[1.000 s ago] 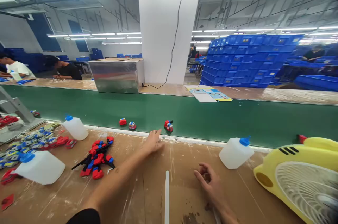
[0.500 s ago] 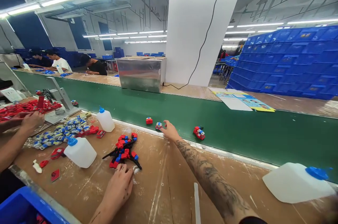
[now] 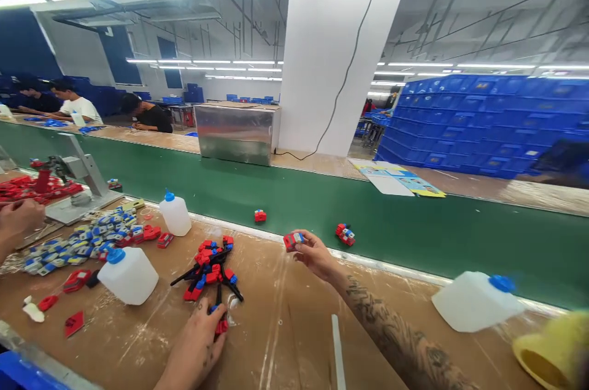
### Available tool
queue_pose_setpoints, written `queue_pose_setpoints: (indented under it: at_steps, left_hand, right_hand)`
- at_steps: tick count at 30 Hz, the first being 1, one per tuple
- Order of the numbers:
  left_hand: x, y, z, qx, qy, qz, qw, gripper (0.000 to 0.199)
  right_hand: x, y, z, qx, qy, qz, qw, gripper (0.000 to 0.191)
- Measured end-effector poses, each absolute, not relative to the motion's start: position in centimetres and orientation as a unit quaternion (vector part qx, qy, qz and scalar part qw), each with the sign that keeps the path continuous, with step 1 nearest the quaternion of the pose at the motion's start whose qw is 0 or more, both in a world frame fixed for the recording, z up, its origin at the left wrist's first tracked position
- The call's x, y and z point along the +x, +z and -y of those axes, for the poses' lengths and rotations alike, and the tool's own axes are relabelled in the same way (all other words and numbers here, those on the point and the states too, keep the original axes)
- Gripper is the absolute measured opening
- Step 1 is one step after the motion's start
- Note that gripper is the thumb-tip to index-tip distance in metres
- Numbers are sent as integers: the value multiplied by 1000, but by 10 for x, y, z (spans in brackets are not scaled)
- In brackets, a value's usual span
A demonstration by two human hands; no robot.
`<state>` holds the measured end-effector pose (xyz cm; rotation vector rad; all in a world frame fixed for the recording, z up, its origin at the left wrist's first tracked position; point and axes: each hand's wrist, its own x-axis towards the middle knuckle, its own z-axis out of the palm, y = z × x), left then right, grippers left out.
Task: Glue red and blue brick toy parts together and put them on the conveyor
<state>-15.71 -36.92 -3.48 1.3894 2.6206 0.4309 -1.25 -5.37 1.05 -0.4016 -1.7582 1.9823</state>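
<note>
My right hand [image 3: 318,257] is closed around a small red, white and blue plastic toy part [image 3: 292,242], held over the near edge of the green belt. My left hand [image 3: 199,336] pinches a red and blue toy piece with a black rod [image 3: 221,325] just above the brown tabletop. Right beyond it lies a pile of red, blue and black toy pieces [image 3: 214,262] with black rods sticking out. On the belt sit a small red toy part [image 3: 260,216] and a larger red and white one [image 3: 345,234].
White bottles with blue caps stand at left [image 3: 129,279], behind it [image 3: 175,215] and at right [image 3: 473,303]. Many white-blue parts [image 3: 87,233] lie beside a metal press [image 3: 85,178]. Another person's hand [image 3: 21,221] is far left. A yellow object [image 3: 556,347] appears lower right.
My right hand has lifted a toy part off the belt and drawn it nearer. The left hand has taken a red and blue piece from the pile. The view has turned right.
</note>
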Motion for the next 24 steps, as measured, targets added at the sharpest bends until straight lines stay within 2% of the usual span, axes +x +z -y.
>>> queue_pose_setpoints:
  at_steps: [4, 9, 11, 14, 16, 18, 22, 24]
  left_hand:
    - [-154, -30, 358, 483, 254, -824, 149, 21]
    - [-119, -6, 346, 399, 457, -703, 372, 41]
    - [-96, 2, 341, 373, 494, -635, 462, 47]
    - [-67, 3, 326, 376, 533, -534, 538, 54]
    - [-54, 0, 315, 423, 520, -527, 522, 48]
    - [-43, 1, 304, 515, 449, -575, 450, 45]
    - [-29, 14, 284, 692, 196, -651, 242, 60]
    - [-23, 18, 276, 723, 93, -661, 179, 64]
  right_hand:
    - [66, 31, 84, -76, 829, 504, 231, 41]
    - [148, 21, 97, -154, 838, 462, 247, 37]
    - [179, 3, 96, -185, 835, 441, 273, 37]
    - [218, -29, 86, -229, 824, 398, 332, 37]
    - [238, -43, 78, -238, 831, 337, 372, 36]
    - [252, -49, 72, -236, 835, 283, 408, 34]
    - [264, -49, 66, -233, 835, 263, 424, 37]
    - [264, -49, 63, -240, 827, 287, 419, 35]
